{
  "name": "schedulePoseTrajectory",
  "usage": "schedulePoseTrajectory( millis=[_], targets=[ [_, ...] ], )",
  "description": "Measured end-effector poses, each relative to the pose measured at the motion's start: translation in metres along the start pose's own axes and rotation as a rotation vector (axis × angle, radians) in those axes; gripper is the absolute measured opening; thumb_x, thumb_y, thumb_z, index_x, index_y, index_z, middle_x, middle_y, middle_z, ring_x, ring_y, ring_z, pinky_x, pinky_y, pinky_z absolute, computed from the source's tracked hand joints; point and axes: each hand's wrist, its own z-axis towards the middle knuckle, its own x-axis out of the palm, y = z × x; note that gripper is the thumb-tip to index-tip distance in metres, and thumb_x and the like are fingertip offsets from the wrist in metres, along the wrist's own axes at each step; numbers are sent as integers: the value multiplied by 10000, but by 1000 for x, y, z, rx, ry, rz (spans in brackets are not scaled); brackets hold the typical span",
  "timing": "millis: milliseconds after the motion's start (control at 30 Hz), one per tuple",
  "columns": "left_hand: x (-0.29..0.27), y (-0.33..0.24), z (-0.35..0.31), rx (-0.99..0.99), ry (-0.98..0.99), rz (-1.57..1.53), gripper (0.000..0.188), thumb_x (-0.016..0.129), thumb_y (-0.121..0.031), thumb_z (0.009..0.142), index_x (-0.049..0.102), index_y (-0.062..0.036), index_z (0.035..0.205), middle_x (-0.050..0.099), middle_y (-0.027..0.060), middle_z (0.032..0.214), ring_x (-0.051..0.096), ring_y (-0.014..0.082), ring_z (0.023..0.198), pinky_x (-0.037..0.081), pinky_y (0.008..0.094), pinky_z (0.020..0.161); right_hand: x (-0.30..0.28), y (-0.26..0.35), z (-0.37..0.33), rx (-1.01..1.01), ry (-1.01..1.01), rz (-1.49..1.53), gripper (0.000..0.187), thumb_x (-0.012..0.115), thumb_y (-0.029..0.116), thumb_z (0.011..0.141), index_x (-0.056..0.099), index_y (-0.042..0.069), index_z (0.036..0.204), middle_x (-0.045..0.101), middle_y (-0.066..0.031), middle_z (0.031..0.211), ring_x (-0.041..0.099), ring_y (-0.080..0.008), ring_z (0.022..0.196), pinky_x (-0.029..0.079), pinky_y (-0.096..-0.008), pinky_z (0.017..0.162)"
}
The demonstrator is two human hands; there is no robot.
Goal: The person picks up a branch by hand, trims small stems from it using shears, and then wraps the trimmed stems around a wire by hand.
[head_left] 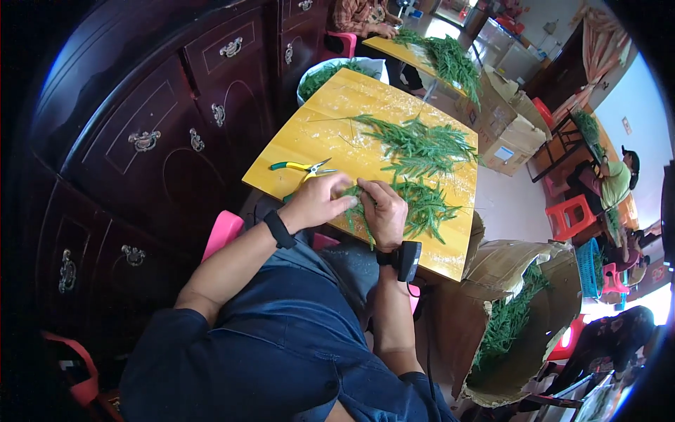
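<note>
Above the near edge of the yellow table (295, 141), my two hands are close together at a feathery green sprig. My right hand (383, 214) has its thumb and fingers closed on the sprig (358, 226), which hangs past the table's edge. My left hand (320, 200) reaches in with bent fingers at the sprig's upper end; its fingertips blur, so its grip is unclear. Just beyond my left hand lie pliers (292, 166) with green and yellow handles, jaws apart. More sprigs (425, 207) lie by my right hand, and a larger pile (422, 148) lies farther back.
White flecks dot the tabletop. A torn cardboard box (485, 309) with greenery stands at my right, another box (503, 130) beyond the table. Dark cabinets (162, 141) line the left. A white-lined tub (306, 77) of greenery stands behind. Other people (619, 179) sit at tables.
</note>
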Motion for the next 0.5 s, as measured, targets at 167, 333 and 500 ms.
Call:
schedulePoseTrajectory(
  millis=[167, 333, 500],
  targets=[
    [-16, -20, 2, -576, 339, -278, 136, 639, -118, 914, 668, 15, 914, 629, 35, 690, 598, 100, 628, 479, 275, 569, 6, -2, -2, -8, -11, 33, 158, 690, 92, 854, 716, 89, 1010, 706, -95, 889, 689, -286, 783, 540, -358, 668],
    [-19, -32, 3, -169, 303, 73, 127, 627, -103, 916, 671, 13, 942, 648, 56, 705, 615, 110, 627, 483, 281, 568, 6, -9, -5, 332, 72, 502, 161, 650, 135, 940, 712, 14, 1025, 706, -83, 825, 681, -207, 737, 524, -307, 659],
    [-12, -26, 0, 139, 194, 135, 108, 603, -63, 909, 667, 17, 945, 624, 63, 684, 602, 112, 612, 477, 294, 558, -4, -15, -3, 636, 184, 1014, 297, 602, 253, 997, 698, -28, 1006, 687, -46, 804, 653, -131, 720, 526, -290, 659]
  ],
)
